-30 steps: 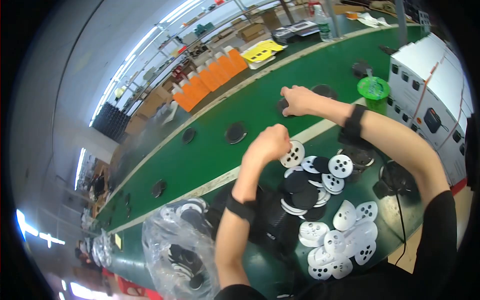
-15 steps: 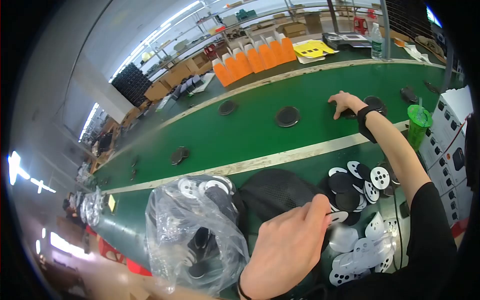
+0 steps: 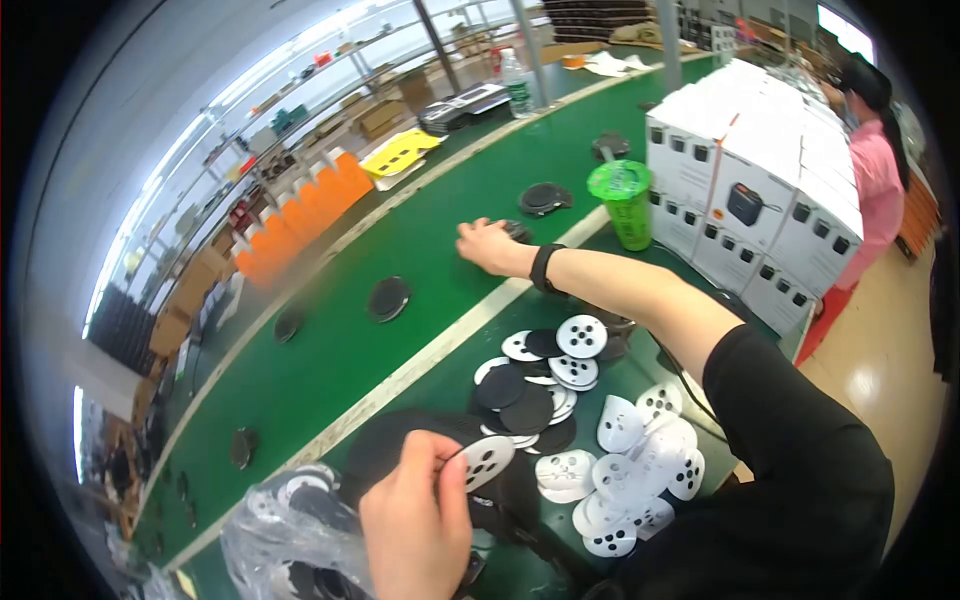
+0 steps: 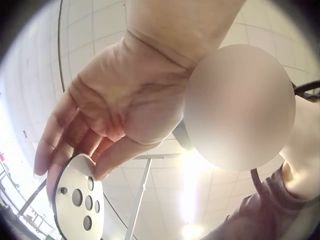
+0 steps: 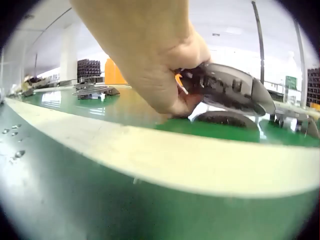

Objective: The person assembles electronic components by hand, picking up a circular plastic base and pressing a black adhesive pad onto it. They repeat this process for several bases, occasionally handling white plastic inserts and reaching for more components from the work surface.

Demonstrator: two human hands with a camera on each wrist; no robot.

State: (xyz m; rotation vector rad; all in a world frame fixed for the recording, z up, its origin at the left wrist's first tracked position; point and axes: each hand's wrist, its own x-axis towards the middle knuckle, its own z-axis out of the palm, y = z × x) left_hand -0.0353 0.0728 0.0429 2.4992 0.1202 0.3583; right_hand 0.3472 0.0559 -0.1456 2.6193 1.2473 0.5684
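Observation:
The left hand point(image 3: 420, 515) pinches a white round disc with holes point(image 3: 486, 463) by its edge, above a black mesh piece. In the left wrist view the thumb and fingers of the left hand point(image 4: 117, 105) hold that disc point(image 4: 75, 200), its holed face showing. Over the green belt, the right hand point(image 3: 490, 247) grips a dark round part point(image 3: 517, 231). The right wrist view shows the right hand point(image 5: 165, 70) with its fingers around the dark part point(image 5: 225, 85), which is tilted up at one side; its fingertips are partly hidden.
White and black discs point(image 3: 525, 408) and a pile of white pieces point(image 3: 640, 465) lie on the near table. A plastic bag point(image 3: 275, 535) sits at the lower left. A green-lidded cup point(image 3: 628, 205) and white boxes point(image 3: 750, 170) stand right. More dark parts point(image 3: 389, 298) lie on the belt.
The left hand moved from the discs to over the black mesh, now with a white disc clearly pinched. The right hand remains at the dark part on the belt. The head view has swung.

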